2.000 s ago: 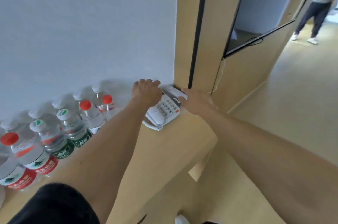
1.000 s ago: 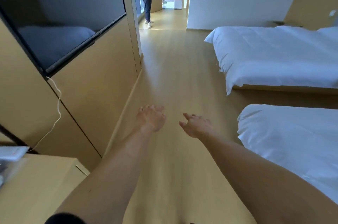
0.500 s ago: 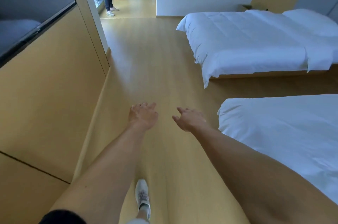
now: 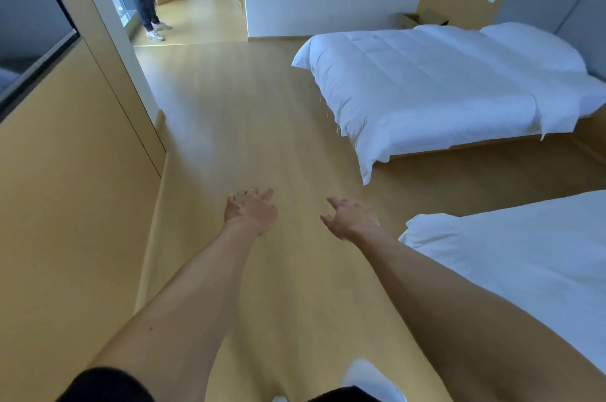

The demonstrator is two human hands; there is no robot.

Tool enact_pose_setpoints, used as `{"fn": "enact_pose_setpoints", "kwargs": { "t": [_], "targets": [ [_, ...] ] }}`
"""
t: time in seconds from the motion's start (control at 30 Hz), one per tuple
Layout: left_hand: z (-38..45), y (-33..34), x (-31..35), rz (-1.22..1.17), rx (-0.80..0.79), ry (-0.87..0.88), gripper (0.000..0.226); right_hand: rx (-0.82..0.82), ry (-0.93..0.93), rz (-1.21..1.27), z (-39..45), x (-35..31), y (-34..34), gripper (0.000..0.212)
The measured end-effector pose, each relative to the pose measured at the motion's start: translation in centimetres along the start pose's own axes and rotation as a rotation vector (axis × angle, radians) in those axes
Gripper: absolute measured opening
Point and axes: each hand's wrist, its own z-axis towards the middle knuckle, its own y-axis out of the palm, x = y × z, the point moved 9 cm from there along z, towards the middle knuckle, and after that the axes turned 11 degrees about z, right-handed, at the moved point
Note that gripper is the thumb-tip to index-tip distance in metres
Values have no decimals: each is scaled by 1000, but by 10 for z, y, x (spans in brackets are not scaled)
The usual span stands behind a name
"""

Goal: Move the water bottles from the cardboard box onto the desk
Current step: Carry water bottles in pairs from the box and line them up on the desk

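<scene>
A cardboard box [image 4: 423, 18] stands at the far end of the room, behind the far bed [image 4: 436, 90], just past that bed's head corner and close to the tan wall panel beyond it. It is brown and small in the view, with flaps raised at its top edge, so it looks open. Its lower part is hidden by the bed's white cover. Its contents cannot be made out.

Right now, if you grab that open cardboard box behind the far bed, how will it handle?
The cardboard box is small and far off, so this is tentative. Its flaps stand open, so the top will probably flex; grip low on the walls. Its contents are hidden; if bottles remain, expect weight. Both the left hand and the right hand are empty.
</scene>
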Motion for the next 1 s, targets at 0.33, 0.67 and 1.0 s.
{"fn": "enact_pose_setpoints", "kwargs": {
  "t": [0.33, 0.67, 1.0],
  "targets": [
    [158, -13, -19, 6, -50, 50, 48, -4, 11, 4, 161, -28, -32, 58],
    [365, -54, -45, -37, -108, -42, 51, -84, -61, 19, 388, -55, -86, 61],
    [556, -101, -51, -95, -83, -70, 51, -93, -120, -19, 574, -90, -163, 61]
  ]
}}
